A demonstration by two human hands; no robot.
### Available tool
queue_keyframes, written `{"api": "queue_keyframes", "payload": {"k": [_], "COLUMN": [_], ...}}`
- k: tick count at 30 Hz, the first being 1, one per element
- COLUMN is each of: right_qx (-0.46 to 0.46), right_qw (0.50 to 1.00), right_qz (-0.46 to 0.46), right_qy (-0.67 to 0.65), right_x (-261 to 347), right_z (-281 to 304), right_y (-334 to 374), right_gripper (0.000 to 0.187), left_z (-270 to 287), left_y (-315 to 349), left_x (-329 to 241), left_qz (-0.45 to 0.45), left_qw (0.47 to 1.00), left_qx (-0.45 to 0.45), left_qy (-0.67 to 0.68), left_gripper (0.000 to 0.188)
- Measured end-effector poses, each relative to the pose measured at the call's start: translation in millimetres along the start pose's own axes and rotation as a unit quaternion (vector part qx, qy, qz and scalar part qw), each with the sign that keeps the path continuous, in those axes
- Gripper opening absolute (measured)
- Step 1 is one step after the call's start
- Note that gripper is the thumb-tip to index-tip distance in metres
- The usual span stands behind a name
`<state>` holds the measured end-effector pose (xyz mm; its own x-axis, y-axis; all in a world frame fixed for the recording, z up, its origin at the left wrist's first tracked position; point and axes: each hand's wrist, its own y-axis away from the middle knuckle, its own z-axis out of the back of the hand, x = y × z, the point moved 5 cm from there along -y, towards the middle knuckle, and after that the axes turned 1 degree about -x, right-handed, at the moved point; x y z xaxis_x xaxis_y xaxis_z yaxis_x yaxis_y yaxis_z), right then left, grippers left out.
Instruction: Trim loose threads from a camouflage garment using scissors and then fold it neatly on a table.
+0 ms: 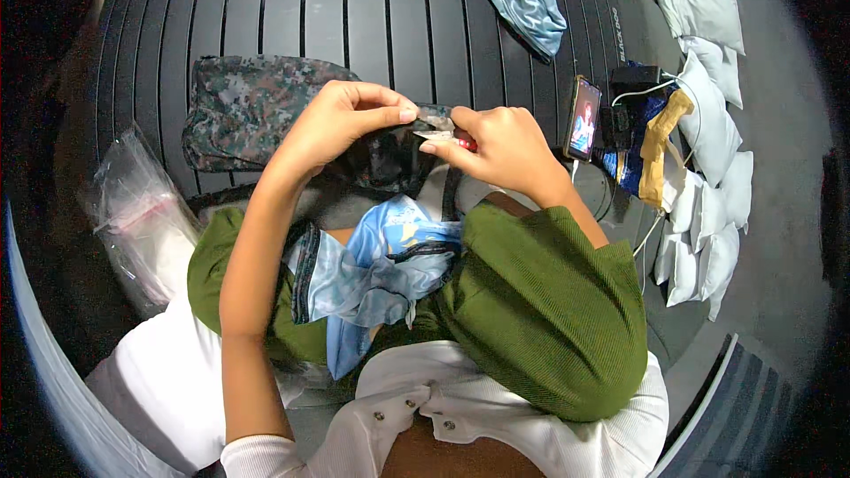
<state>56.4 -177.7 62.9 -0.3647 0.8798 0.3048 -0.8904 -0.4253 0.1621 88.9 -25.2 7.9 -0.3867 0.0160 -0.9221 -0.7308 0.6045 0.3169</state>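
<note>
My left hand [341, 119] pinches the edge of a dark camouflage cloth piece [257, 106] between thumb and forefinger. The cloth lies on the slatted black table and hangs over its near edge. My right hand [505, 146] closes around small thread snips [438, 135] with pale metal blades and a red grip. The blades point left, close to the pinched cloth edge; whether they touch it I cannot tell. Across my lap, below both hands, rests a crumpled light blue printed garment [390, 257] with dark trim.
Another blue garment [522, 0] lies on the far right of the table [345, 0]. A phone [583, 119] stands upright at the right, beside black boxes and cables. Several white pouches [708, 124] line the far right. Clear plastic bags [142, 221] lie at the left.
</note>
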Motion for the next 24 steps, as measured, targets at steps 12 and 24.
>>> {"api": "queue_keyframes", "payload": {"k": [12,24], "right_qx": [0.009,0.006], "right_qw": [0.957,0.955], "right_qz": [-0.114,-0.098], "right_qy": [-0.266,-0.279], "right_x": [-8.2,5.8], "right_z": [-5.7,-14.9], "right_y": [-0.7,-11.7], "right_gripper": [0.037,0.036], "left_z": [26.5,23.0], "left_y": [-0.3,-0.8], "left_x": [-6.1,1.8], "left_qz": [-0.068,0.047], "left_qw": [0.993,0.991], "left_qx": [-0.092,-0.12], "left_qy": [-0.032,0.046], "left_gripper": [0.025,0.022]}}
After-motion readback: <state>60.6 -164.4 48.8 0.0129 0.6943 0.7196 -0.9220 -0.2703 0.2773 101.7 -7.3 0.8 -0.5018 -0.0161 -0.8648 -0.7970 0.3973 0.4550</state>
